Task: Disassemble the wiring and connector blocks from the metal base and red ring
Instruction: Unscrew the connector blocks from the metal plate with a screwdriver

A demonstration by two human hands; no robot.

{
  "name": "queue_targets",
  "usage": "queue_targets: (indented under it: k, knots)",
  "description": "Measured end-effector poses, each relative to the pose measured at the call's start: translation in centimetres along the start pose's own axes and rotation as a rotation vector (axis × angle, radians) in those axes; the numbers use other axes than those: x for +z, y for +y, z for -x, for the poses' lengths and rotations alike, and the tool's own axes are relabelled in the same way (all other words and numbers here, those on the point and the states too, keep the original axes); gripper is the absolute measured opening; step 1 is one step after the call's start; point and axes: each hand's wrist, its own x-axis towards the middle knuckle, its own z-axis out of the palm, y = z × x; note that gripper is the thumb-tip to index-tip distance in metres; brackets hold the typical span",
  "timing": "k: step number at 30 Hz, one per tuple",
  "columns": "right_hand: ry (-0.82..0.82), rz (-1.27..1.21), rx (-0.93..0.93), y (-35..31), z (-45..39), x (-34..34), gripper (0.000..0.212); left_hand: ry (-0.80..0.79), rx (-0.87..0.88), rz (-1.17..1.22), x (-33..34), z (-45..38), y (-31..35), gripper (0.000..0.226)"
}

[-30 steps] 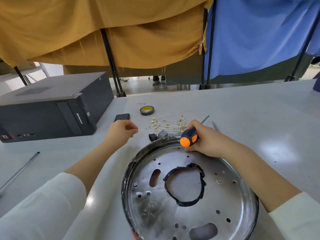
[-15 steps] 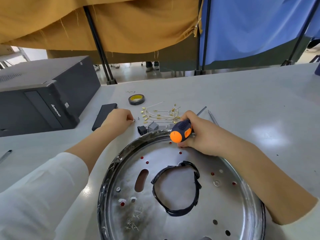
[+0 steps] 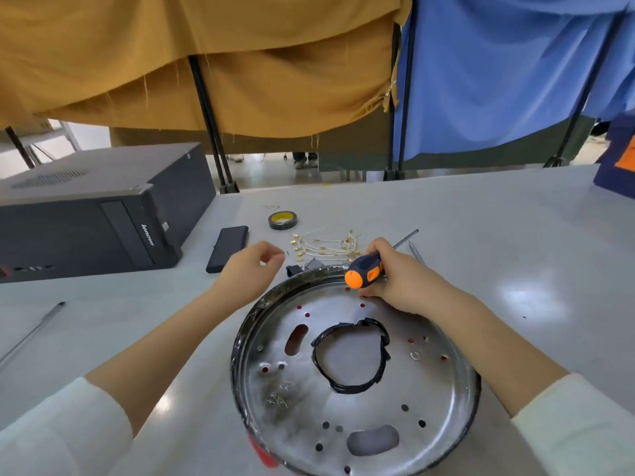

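Over the metal base [image 3: 357, 400], right hand [image 3: 395, 280] grips half-hidden screwdriver [image 3: 364, 269]; left hand [image 3: 251, 269] relaxed.

Round metal base [image 3: 357, 389] flat on table, loose wires [image 3: 324, 247] beyond it

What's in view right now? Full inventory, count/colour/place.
metal base: 1, silver, black tape round its centre hole, near centre
wires: a bunch, white with brass terminals, on the table behind the base
connector blocks: 2, black and grey, at the base's far rim
tape roll: 1, black and yellow, beyond the wires
computer case: 1, black, far left
flat black device: 1, beside the case
screwdriver: 1, orange and black, in the right hand
table: 1, grey
left hand: loosely curled, holds nothing visible
right hand: grips the screwdriver
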Motion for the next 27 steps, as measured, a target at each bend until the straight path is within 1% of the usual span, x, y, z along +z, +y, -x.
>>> queue_targets:
  k: [2, 4, 6, 8, 10, 13, 16, 19, 22, 24, 27]
  knots:
    - [0.031, 0.023, 0.019, -0.2, 0.3, 0.1, 0.046, -0.159, -0.060, 0.041, -1.5, 2.1, 1.1, 0.030]
    - [0.060, 0.041, 0.052, -0.3, 0.8, 0.1, 0.047, -0.331, -0.126, -0.055, -2.8, 4.1, 1.9, 0.037]
    - [0.075, 0.044, 0.085, -0.6, 1.2, 0.0, 0.046, -0.413, -0.171, -0.134, -3.4, 5.6, 2.1, 0.037]
    - [0.088, 0.046, 0.104, -1.0, 1.6, -0.1, 0.046, -0.395, -0.148, -0.219, -3.0, 6.7, 2.2, 0.039]
    - [0.109, 0.011, 0.077, -1.4, 2.1, -0.4, 0.049, -0.319, -0.110, -0.263, -2.2, 7.5, 2.1, 0.038]
    - [0.172, -0.102, -0.042, -2.2, 2.9, -1.6, 0.049, -0.242, -0.064, -0.220, -1.4, 8.0, 1.4, 0.041]
    - [0.165, -0.115, -0.147, -3.3, 3.3, -3.0, 0.045, -0.241, -0.023, -0.196, -1.2, 7.7, 1.4, 0.044]
    - [0.045, -0.018, -0.212, -4.7, 3.4, -2.8, 0.041, -0.292, 0.071, -0.172, -0.8, 7.3, 2.3, 0.045]
    - [-0.047, 0.089, -0.260, -5.5, 3.3, -1.0, 0.032, -0.325, 0.146, -0.156, -0.5, 7.0, 3.2, 0.041]
    - [-0.036, 0.176, -0.259, -5.4, 3.3, 0.0, 0.032, -0.285, 0.165, -0.186, -0.4, 7.0, 3.4, 0.040]
    - [0.004, 0.298, -0.259, -4.3, 3.6, 0.5, 0.037, -0.204, 0.107, -0.180, -0.8, 7.3, 2.9, 0.039]
